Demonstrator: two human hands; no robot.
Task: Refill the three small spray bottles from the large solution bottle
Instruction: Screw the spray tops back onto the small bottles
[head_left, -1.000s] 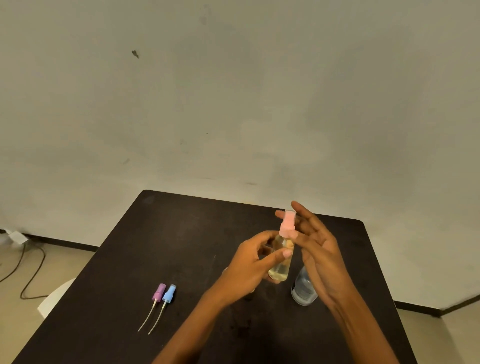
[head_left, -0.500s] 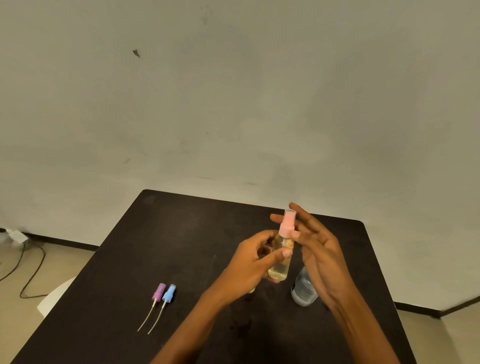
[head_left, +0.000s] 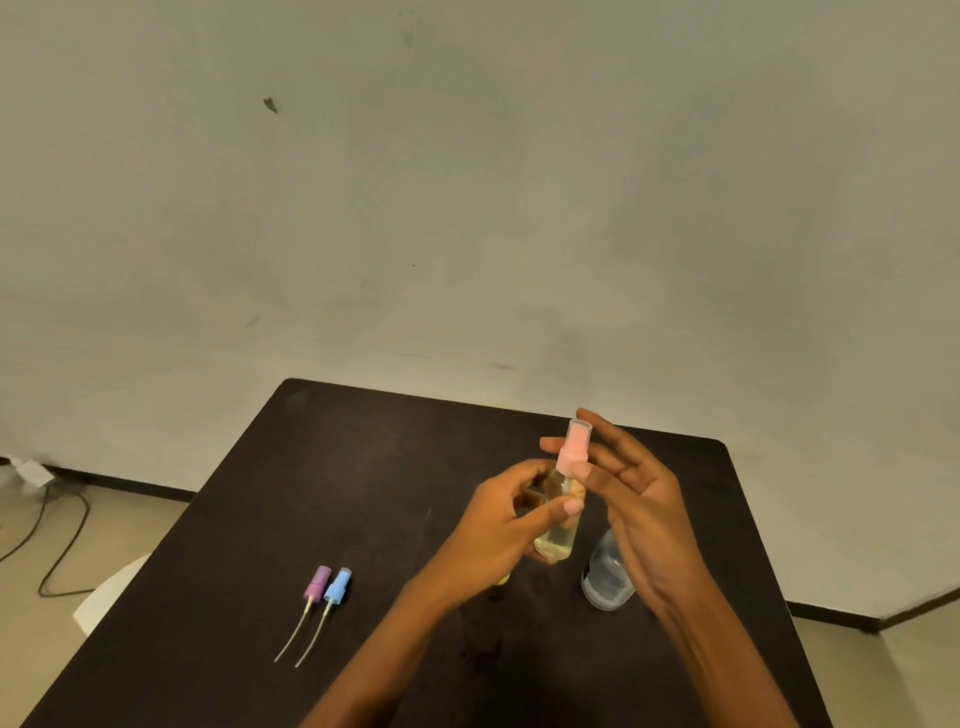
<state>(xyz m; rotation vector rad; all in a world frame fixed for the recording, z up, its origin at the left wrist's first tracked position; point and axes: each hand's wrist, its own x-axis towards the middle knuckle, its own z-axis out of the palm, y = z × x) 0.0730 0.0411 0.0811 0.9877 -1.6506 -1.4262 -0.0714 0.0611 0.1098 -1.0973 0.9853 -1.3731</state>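
My left hand (head_left: 498, 535) grips a small clear spray bottle (head_left: 558, 530) of pale yellow liquid, held upright above the black table (head_left: 363, 493). My right hand (head_left: 639, 499) pinches its pink spray cap (head_left: 574, 449) between thumb and forefinger, with the other fingers spread straight. The large clear solution bottle (head_left: 605, 579) stands on the table just behind my right wrist, partly hidden. A purple sprayer head (head_left: 317, 584) and a blue sprayer head (head_left: 337, 587), each with a dip tube, lie side by side at the left. A yellowish bit (head_left: 501, 580) shows under my left wrist.
The table's far edge runs close to a plain wall. A white rounded object (head_left: 111, 592) sits beside the table's left edge, and cables (head_left: 57, 540) lie on the floor at the far left.
My right hand's fingers have shifted slightly around the pink cap, and the bottle has barely moved. Everything on the table lies where it was.
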